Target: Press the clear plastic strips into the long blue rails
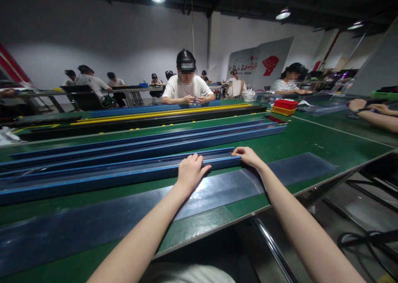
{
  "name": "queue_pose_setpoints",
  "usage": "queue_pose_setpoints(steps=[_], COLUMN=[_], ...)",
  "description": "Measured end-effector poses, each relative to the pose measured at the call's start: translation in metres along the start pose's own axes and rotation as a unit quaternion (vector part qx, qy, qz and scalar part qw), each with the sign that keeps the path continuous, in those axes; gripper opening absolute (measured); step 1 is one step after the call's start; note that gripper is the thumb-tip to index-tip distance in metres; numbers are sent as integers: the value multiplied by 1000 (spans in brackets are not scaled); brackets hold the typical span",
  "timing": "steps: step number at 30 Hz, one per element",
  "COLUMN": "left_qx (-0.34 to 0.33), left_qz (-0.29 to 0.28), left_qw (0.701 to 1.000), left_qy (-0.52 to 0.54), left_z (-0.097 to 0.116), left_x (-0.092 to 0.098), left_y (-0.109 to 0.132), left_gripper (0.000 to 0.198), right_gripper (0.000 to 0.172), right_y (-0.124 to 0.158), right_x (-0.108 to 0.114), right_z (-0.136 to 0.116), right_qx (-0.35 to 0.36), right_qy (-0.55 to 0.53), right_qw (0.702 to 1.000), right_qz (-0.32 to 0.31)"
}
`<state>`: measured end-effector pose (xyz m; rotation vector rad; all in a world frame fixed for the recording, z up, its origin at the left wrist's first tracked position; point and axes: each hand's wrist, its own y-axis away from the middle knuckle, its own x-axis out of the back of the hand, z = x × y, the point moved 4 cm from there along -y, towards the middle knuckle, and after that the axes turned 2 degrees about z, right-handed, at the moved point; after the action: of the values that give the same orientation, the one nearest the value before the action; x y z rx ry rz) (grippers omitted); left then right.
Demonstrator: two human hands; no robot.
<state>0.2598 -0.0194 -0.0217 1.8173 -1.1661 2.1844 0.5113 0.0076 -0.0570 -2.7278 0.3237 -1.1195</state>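
A long blue channel-shaped profile (124, 173) lies across the green table, its right end near my hands. My left hand (191, 169) rests over the profile's near wall, fingers bent over its top and thumb apart, pointing right. At the right end, my right hand (247, 155) has thumb and fingertips pressed together at the profile's tip; whatever lies between them is too small to make out. Beneath my forearms a long clear plastic strip (217, 192) lies flat along the near side of the table.
Behind lie more blue profiles (186, 141), then yellow and black ones (168, 114). Red and yellow bins (284, 107) stand on the green table (311, 134). A person (188, 86) sits opposite; another person's hands (357, 105) show at right.
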Motion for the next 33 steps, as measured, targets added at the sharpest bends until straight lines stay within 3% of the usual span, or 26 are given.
queue_pose_setpoints(steps=[26,33], left_qx=[26,20], left_qz=[-29,-14], left_qw=[999,1000], left_qy=[10,-2], left_z=[-4,-4], left_x=[-1,-3], left_y=[-2,-1], left_gripper=[37,37], right_gripper=[25,25], right_y=[-2,-2], right_x=[-2,-3], right_z=[6,7], right_qx=[-23,-24], right_qy=[-11,-13], right_qw=[1000,1000], right_qz=[-6,-4])
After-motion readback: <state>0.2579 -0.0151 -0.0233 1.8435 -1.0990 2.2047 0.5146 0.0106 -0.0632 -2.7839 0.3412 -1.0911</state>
